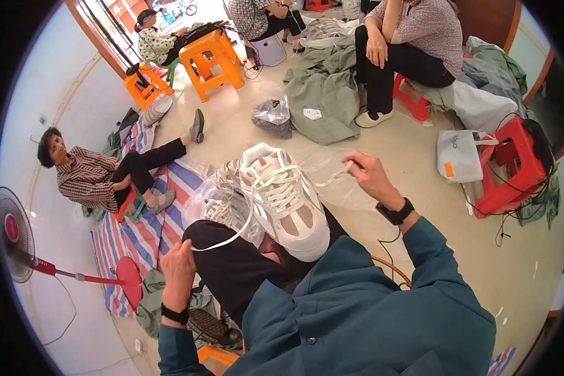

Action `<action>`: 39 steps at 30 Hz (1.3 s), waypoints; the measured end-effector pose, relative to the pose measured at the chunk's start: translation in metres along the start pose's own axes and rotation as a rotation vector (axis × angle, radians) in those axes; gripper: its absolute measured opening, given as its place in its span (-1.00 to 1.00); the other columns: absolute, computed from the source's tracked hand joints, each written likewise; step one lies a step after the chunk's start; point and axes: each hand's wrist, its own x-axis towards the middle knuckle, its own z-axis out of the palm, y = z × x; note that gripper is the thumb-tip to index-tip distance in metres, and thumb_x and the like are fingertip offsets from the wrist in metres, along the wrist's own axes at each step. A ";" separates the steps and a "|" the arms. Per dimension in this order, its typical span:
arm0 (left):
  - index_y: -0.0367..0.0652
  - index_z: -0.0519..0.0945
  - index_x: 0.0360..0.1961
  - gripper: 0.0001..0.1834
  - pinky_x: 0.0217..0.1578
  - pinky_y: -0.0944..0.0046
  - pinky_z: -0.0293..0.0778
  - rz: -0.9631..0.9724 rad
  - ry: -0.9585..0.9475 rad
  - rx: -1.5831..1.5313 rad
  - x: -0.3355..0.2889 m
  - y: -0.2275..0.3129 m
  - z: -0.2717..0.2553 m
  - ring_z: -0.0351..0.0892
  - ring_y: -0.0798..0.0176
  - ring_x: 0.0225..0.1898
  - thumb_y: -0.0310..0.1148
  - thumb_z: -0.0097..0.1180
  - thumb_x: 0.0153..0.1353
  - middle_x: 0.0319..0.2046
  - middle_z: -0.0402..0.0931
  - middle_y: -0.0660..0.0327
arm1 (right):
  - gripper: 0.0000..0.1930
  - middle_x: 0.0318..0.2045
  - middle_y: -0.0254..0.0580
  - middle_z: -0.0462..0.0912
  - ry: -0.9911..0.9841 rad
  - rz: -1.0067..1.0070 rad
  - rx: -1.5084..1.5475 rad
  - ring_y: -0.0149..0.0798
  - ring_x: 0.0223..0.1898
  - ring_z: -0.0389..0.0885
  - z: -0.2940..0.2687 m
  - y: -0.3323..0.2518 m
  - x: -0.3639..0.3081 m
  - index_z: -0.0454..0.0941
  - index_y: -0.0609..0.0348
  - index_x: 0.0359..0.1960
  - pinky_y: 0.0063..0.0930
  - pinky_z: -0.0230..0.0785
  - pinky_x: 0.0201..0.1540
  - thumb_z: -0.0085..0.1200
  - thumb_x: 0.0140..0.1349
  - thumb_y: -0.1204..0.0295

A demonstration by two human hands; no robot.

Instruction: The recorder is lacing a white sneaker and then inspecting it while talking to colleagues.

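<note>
**Sneaker (285, 210) with its toe aimed right back at the wearer, a lace end in each hand**

OK so, closest in is a teal shirt (370, 313) and the dark trousers (225, 260) of the lap below it. The left hand (178, 266) is out past the knee, fingers curled in and closed, thumb and fingertips pinching one end of the white lace (243, 227). That stretch bows in a long curve back to the shoe. The right hand (373, 178) is farther out, also mostly closed, with the other end nipped at its fingertips.

The shoe itself sits between the two hands, over the lap, top side showing. Toe points at the person and a touch right; the heel opening faces away. So the long axis runs mostly front to back, tipping a bit left at the far end. Can't tell exactly what's under it.

Just left of it there's clear plastic (197, 207) with more shoes (222, 213) bunched up. Past that, a striped sheet (169, 191) with a seated person (91, 175) on the left, a white tote bag (459, 160) off to the right, then green cloth (326, 94) on the floor, and way back, an orange stool (212, 59).
</note>
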 end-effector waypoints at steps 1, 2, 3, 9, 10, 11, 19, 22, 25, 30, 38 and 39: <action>-0.26 0.54 -0.32 -0.87 -0.45 0.08 0.38 0.008 0.050 -0.157 0.009 0.005 0.001 0.50 -0.04 -0.44 -0.54 0.01 0.07 -0.53 0.43 0.02 | -0.80 -0.55 -0.06 0.56 -0.001 -0.003 0.005 -0.26 -0.59 0.51 0.012 -0.005 0.008 0.53 0.23 -0.26 -0.44 0.35 -0.45 -0.07 0.07 0.62; -0.26 0.56 -0.26 -0.80 -0.43 0.10 0.40 0.016 0.100 -0.314 0.017 0.011 0.001 0.52 -0.05 -0.43 -0.57 -0.01 0.06 -0.50 0.46 0.00 | -0.81 -0.57 -0.12 0.54 -0.010 0.025 0.115 -0.34 -0.58 0.47 0.025 -0.009 0.015 0.52 0.24 -0.27 -0.49 0.32 -0.46 -0.08 0.08 0.62; -0.26 0.56 -0.26 -0.80 -0.43 0.10 0.40 0.017 0.099 -0.314 0.028 0.020 0.001 0.52 -0.05 -0.43 -0.57 -0.01 0.06 -0.50 0.46 0.00 | -0.82 -0.58 -0.18 0.52 -0.018 0.057 0.220 -0.43 -0.57 0.44 0.035 -0.012 0.021 0.52 0.25 -0.27 -0.55 0.30 -0.46 -0.09 0.09 0.62; -0.25 0.55 -0.17 -0.68 -0.42 0.24 0.42 0.086 0.154 -0.752 0.082 0.064 0.019 0.53 0.07 -0.49 -0.66 -0.13 0.05 -0.48 0.51 0.01 | -0.82 -0.53 -0.22 0.55 0.021 -0.043 0.427 -0.45 -0.51 0.46 0.081 -0.037 0.053 0.48 0.24 -0.22 -0.56 0.31 -0.43 -0.10 0.13 0.60; -0.26 0.52 -0.15 -0.68 -0.43 0.27 0.41 0.088 0.136 -0.915 0.091 0.070 0.023 0.52 0.16 -0.50 -0.67 -0.15 0.07 -0.49 0.51 0.05 | -0.82 -0.53 -0.22 0.55 0.017 -0.042 0.426 -0.45 -0.51 0.46 0.084 -0.038 0.055 0.48 0.24 -0.22 -0.56 0.31 -0.43 -0.10 0.13 0.60; -0.27 0.49 -0.14 -0.68 -0.44 0.31 0.41 0.090 0.117 -1.077 0.098 0.076 0.027 0.51 0.25 -0.52 -0.68 -0.17 0.09 -0.51 0.52 0.10 | -0.82 -0.50 -0.19 0.57 0.003 -0.061 0.400 -0.41 -0.49 0.48 0.087 -0.040 0.056 0.48 0.24 -0.22 -0.54 0.33 -0.40 -0.11 0.14 0.60; -0.24 0.43 -0.30 -0.97 -0.56 0.42 0.37 -0.142 -0.061 -1.477 0.119 0.102 0.059 0.44 0.40 -0.62 -0.55 -0.06 0.25 -0.59 0.52 0.16 | -0.78 -0.41 -0.02 0.60 0.049 -0.167 0.244 -0.09 -0.37 0.61 0.096 -0.043 0.051 0.44 0.21 -0.20 -0.37 0.42 -0.31 -0.13 0.11 0.64; -0.25 0.44 -0.33 -0.96 -0.56 0.44 0.35 -0.225 -0.027 -1.624 0.120 0.103 0.063 0.43 0.42 -0.61 -0.53 -0.05 0.26 -0.57 0.51 0.18 | -0.78 -0.41 0.02 0.59 0.052 -0.096 0.279 -0.04 -0.37 0.61 0.099 -0.040 0.051 0.43 0.20 -0.20 -0.34 0.43 -0.31 -0.12 0.10 0.65; -0.25 0.45 -0.34 -0.93 -0.55 0.47 0.31 -0.192 0.030 -1.706 0.121 0.108 0.064 0.39 0.44 -0.61 -0.50 -0.07 0.27 -0.56 0.47 0.22 | -0.77 -0.41 0.05 0.59 0.079 -0.240 0.251 -0.02 -0.38 0.60 0.100 -0.040 0.049 0.43 0.21 -0.20 -0.31 0.42 -0.33 -0.11 0.08 0.66; -0.23 0.42 -0.33 -0.93 -0.57 0.47 0.27 -0.231 0.029 -1.609 0.124 0.112 0.060 0.33 0.45 -0.62 -0.50 -0.11 0.28 -0.59 0.42 0.26 | -0.79 -0.45 0.03 0.59 0.039 -0.314 0.177 -0.03 -0.43 0.59 0.097 -0.042 0.055 0.44 0.21 -0.22 -0.30 0.42 -0.35 -0.07 0.08 0.65; -0.22 0.38 -0.35 -0.87 -0.55 0.46 0.25 -0.168 0.043 -1.575 0.124 0.106 0.070 0.35 0.46 -0.56 -0.64 -0.21 0.19 -0.61 0.38 0.31 | -0.86 -0.57 -0.35 0.52 -0.187 0.125 0.539 -0.56 -0.51 0.41 0.095 -0.026 0.063 0.48 0.24 -0.42 -0.60 0.30 -0.45 0.13 0.16 0.43; -0.22 0.38 -0.35 -0.79 -0.52 0.45 0.28 -0.182 0.034 -1.568 0.122 0.108 0.067 0.36 0.45 -0.55 -0.71 -0.29 0.12 -0.61 0.37 0.30 | -0.84 -0.58 -0.39 0.50 -0.187 0.134 0.557 -0.58 -0.51 0.37 0.095 -0.029 0.062 0.47 0.25 -0.45 -0.63 0.28 -0.45 0.14 0.16 0.42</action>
